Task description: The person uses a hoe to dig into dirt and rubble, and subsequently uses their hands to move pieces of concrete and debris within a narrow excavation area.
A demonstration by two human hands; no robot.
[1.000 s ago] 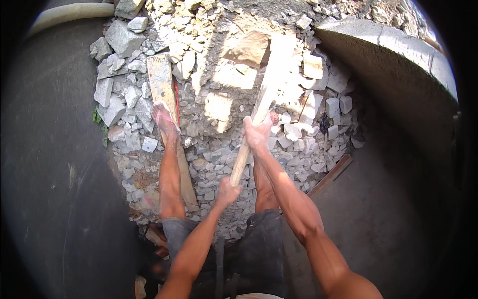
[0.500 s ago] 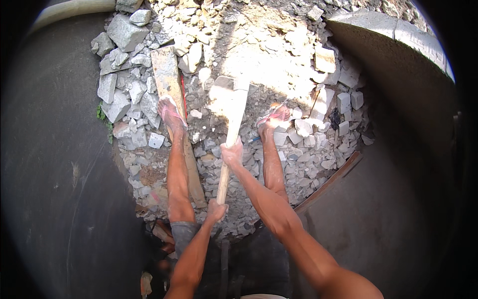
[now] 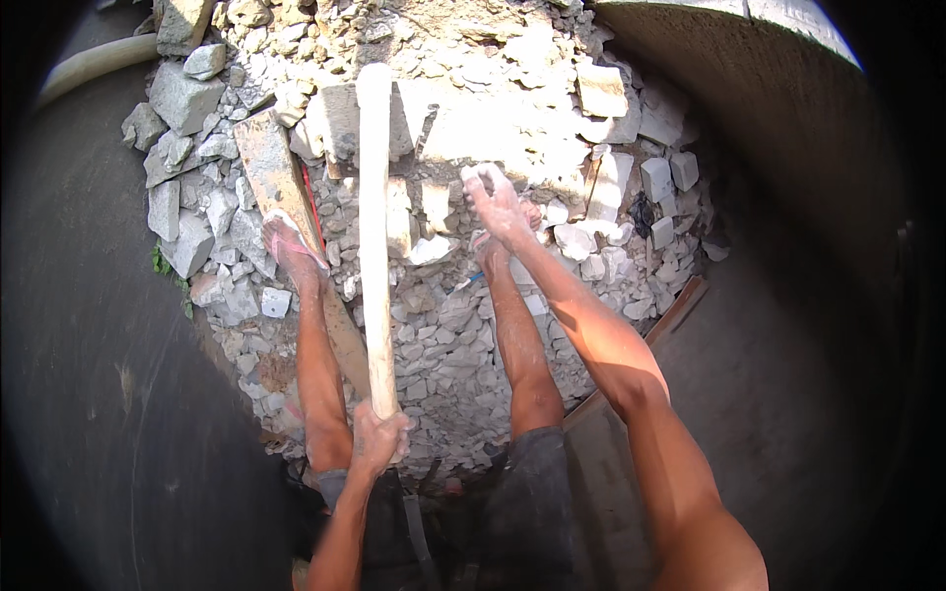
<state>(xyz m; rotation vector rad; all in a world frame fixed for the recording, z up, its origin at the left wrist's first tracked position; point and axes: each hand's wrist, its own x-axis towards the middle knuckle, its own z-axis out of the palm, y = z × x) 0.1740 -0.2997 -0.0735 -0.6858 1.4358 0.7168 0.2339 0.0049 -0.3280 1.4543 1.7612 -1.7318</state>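
My left hand (image 3: 379, 435) is wrapped round the butt end of a pale wooden handle. The handle belongs to a hoe (image 3: 375, 246) that points away from me, with its wide dusty blade (image 3: 342, 123) at the far end, over the rubble. Off the handle, to its right, my right hand (image 3: 498, 205) is stretched forward with fingers apart and bent. Nothing shows in it, and it hangs above broken stones near my right foot. Sunlight washes out the rubble (image 3: 503, 118) just beyond that hand.
My feet, in pink-strapped sandals, stand apart, the left one (image 3: 294, 246) on a wooden plank (image 3: 268, 163). Large grey stones (image 3: 185, 97) lie at the left edge of the rubble. A curved concrete wall (image 3: 729, 69) rises at the right. A thick pale pipe (image 3: 99, 67) runs far left.
My right hand has let go of the handle and reached forward and right. With my left hand still on it, the hoe has swung left and its blade has moved farther away.
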